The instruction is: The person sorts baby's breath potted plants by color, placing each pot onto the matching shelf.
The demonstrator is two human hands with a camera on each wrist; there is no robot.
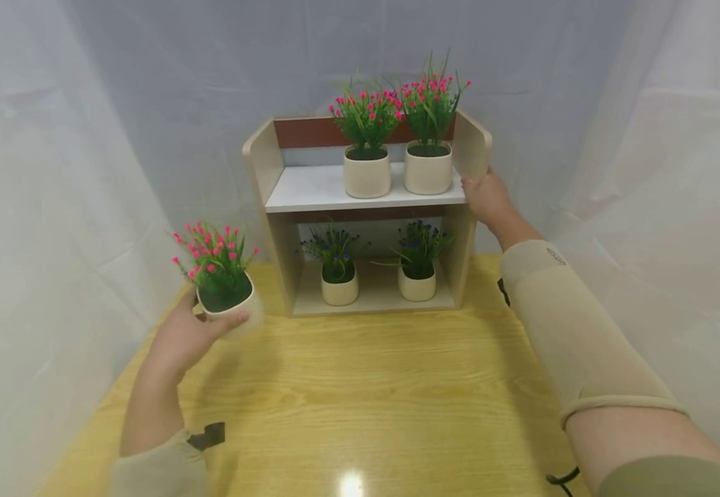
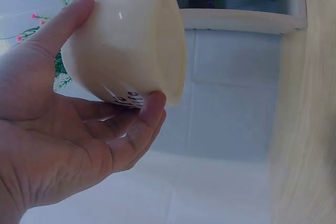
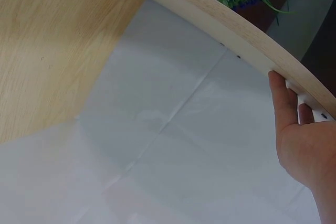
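My left hand (image 1: 188,335) holds a cream pot of pink flowers (image 1: 235,300) above the table, left of a two-tier shelf (image 1: 362,309). In the left wrist view, the thumb and fingers are around the pot (image 2: 121,45), which is tipped sideways and bears dark lettering. The right hand (image 1: 490,200) grips the shelf's right side panel, thumb at the front edge. Its fingers (image 3: 283,100) lie along the panel's outer face in the right wrist view. On the upper tier stand two pots of pink flowers, one in the middle (image 1: 367,176) and one at right (image 1: 428,172).
Two smaller pots with dark blue-purple flowers, left (image 1: 339,290) and right (image 1: 417,286), stand on the lower tier. The wooden table (image 1: 360,386) extends in front of the shelf. White sheeting (image 1: 210,83) hangs behind and at both sides. A black cable (image 1: 563,479) lies at lower right.
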